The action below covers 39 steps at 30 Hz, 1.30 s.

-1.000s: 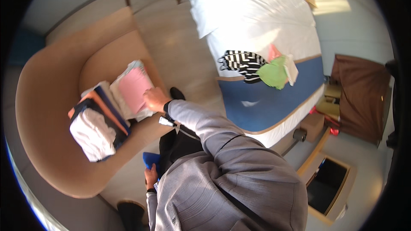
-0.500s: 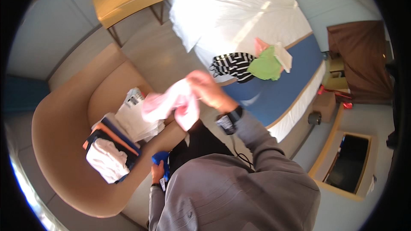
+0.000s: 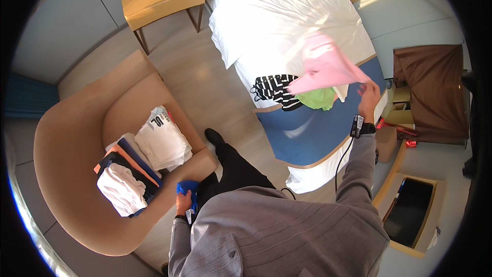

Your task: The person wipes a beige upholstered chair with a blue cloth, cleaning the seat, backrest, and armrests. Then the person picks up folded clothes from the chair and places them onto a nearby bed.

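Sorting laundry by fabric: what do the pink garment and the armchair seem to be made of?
The pink garment in the right hand looks like thin, soft knit cloth, matte; it billows and folds in the air. The armchair seems covered in smooth tan upholstery, leather-like or tight-woven; the picture leaves that open.

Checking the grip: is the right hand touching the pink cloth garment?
Touching. The head view shows the right hand meeting the pink cloth garment at its trailing corner.

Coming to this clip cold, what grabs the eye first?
The pink garment spread in mid-air over the bed, with the right hand at its trailing corner. Below it a striped black-and-white garment and a green one lie on the bed's blue runner. At left, a tan armchair holds a pile of folded clothes, and the left hand grips something blue.
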Each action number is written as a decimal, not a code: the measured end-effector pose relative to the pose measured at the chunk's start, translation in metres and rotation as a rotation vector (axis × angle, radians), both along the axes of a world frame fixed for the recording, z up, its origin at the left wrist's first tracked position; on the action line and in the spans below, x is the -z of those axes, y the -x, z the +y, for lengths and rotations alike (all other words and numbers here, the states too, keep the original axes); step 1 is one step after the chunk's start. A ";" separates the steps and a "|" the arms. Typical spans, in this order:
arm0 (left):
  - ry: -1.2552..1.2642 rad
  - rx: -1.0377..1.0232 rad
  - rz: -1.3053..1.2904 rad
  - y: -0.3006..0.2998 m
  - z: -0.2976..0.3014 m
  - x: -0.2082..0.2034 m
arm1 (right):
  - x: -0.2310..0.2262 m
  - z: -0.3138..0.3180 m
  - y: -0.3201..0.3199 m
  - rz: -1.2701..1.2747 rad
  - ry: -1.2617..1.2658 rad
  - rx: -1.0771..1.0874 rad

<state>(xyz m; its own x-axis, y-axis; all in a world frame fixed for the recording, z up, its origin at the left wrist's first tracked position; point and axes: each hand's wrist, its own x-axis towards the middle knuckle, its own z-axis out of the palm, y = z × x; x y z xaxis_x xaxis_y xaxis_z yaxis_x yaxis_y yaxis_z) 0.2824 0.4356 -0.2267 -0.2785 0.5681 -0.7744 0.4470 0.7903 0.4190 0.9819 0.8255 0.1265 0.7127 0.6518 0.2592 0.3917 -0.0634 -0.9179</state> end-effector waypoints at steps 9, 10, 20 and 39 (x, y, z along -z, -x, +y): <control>-0.017 0.034 0.029 -0.010 -0.011 -0.007 | 0.208 -0.023 0.111 0.358 0.871 -0.359; -0.007 -0.006 0.014 -0.010 -0.011 -0.013 | 0.238 -0.031 0.155 0.319 0.950 -0.564; 0.041 -0.382 -0.018 -0.004 -0.062 -0.071 | 0.349 -0.126 0.537 -0.649 0.403 -1.562; 0.015 -0.423 -0.040 -0.012 -0.120 -0.044 | 0.310 -0.084 0.571 -0.248 0.618 -1.409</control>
